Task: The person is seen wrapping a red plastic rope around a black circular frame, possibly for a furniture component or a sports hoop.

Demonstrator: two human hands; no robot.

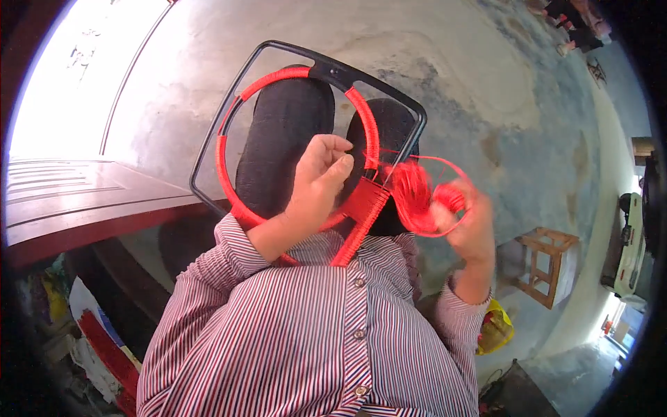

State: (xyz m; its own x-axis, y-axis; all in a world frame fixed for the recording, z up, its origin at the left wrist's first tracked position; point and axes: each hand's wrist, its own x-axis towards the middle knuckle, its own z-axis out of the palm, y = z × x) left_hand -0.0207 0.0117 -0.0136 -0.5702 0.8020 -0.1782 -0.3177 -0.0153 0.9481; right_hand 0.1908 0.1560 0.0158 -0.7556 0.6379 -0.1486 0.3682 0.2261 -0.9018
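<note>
A person in a red-and-white striped shirt (313, 340) holds up a black frame (229, 104) with rounded corners, inside which sits a ring (221, 156) wrapped closely in red cord. The frame stands roughly upright in front of the chest, its lower edge resting near the shirt, and a flat woven band of red cord (361, 208) runs down from the ring's right side toward the buttons. The left hand (316, 187) is closed on the ring's lower part, its fingers (333, 156) curled over the wrapped rim just beside the woven band. The right hand (469, 222) is just to the right of the frame, its fingers closed around a small bundle of red cord (417, 194), from which thin loops of loose cord arc out and back toward the ring. Exactly where the strand joins the wrapping is hard to tell, since the bundle is blurred. Through the ring show two dark shapes (285, 132), probably the person's feet in black footwear, on a grey concrete floor (486, 90). To the left lies a reddish-brown wooden door or panel (83, 201), with bright daylight above it. To the right, well apart from the hands, stands a small wooden stool (545, 267), and a yellow bag (495, 330) lies near the right elbow.
</note>
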